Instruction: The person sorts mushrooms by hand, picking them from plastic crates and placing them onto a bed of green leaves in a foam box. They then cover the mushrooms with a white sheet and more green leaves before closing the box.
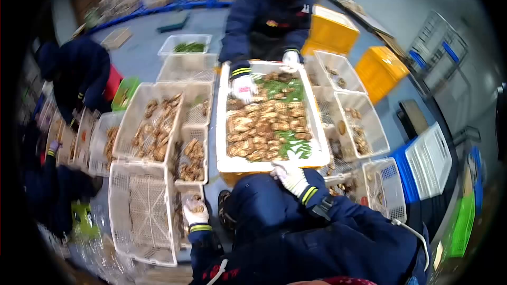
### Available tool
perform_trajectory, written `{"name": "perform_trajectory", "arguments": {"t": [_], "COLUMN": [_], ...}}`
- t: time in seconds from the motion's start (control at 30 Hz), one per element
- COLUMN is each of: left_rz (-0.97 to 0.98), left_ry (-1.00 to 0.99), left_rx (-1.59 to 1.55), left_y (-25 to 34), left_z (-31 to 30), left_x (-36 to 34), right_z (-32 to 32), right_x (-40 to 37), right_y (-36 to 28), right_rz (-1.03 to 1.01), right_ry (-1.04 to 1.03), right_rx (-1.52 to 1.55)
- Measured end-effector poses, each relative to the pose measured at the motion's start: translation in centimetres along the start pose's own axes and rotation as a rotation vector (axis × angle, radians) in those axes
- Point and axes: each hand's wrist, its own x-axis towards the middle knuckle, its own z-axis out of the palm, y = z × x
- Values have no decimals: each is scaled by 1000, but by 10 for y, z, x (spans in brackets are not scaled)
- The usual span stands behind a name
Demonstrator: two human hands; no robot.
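A white foam box (221, 148) stands before me, filled with brown and cream mushrooms (261, 132) over green leaves (296, 150). My right hand (290, 177), in a white glove, rests at the box's near rim with its fingers stretched out and no mushroom visible in them. Down at the left, my left hand (195, 212) is gloved too and closed around a brownish mushroom (197, 198), over a narrow plastic crate (184, 237). Part of that crate's contents is hidden by the hand.
Opposite me a co-worker (264, 21) has both gloved hands at the foam box. White crates with mushrooms (158, 121) flank both sides; a larger crate (140, 211) lies beside my left hand. Yellow boxes (383, 71) stand at right. Other people (84, 68) work at left.
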Motion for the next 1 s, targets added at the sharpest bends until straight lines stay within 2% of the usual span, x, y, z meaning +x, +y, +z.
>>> {"name": "perform_trajectory", "arguments": {"t": [0.07, 0.1, 0.13, 0.17, 0.2, 0.23, 0.27, 0.3, 0.33, 0.37, 0.4, 0.43, 0.5, 0.53, 0.57, 0.63, 0.67, 0.77, 0.83, 0.9, 1.0], "left_rz": [21, 62, -75, -52, -95, -126, -129, -89, -186, -138, -136, -169, -161, -250, -223, -159, -189, -145, -104, -149, -55], "left_ry": [-29, -26, -309, -225, -247, -267, -286, -534, -306, -318, -306, -375, -382, -753, -584, -493, -549, -553, -423, -488, -354], "left_rx": [-1, -27, 78, 117, 89, 53, 42, 202, 25, 40, 82, -1, 13, -32, -153, 81, 59, 97, 135, 54, 16], "left_y": [-11, -18, -9, -12, -13, -15, -22, -26, -28, -35, -40, -40, -41, -39, -41, -44, -43, -48, -49, -42, -37], "left_z": [10, 22, 16, 24, 29, 41, 46, 48, 67, 80, 100, 100, 119, 112, 125, 146, 144, 140, 138, 128, 168], "left_x": [-1, -9, -7, -12, -16, -28, -37, -30, -43, -57, -77, -74, -87, -75, -79, -98, -97, -88, -77, -46, -28], "right_z": [-1, -3, -4, -1, 0, 2, 1, -1, 0, -2, -8, -4, -5, 0, 3, 1, 2, 0, 1, 0, 0], "right_x": [-4, -3, -5, -5, -4, -3, -2, -2, -1, -1, -2, -2, -2, -2, -2, 0, 0, -1, -1, -2, 0], "right_y": [12, 13, 9, 7, 9, 21, 28, 21, 27, 27, 8, 10, -10, -4, 5, 11, 15, 11, 7, 6, 5], "right_rz": [19, 41, 41, 40, 9, -81, 21, -37, -127, -67, -137, 1, -35, -16, 3, 90, 86, 92, 98, 98, 46], "right_ry": [-18, -35, -13, -20, 15, 20, 20, -2, 10, -2, -45, -32, -46, -35, -10, -6, -5, -4, -13, -20, -37], "right_rx": [112, 52, 88, 131, 0, 108, 89, 148, 134, 103, -10, 113, -59, 96, 246, 257, 282, 274, 254, 246, 208]}}
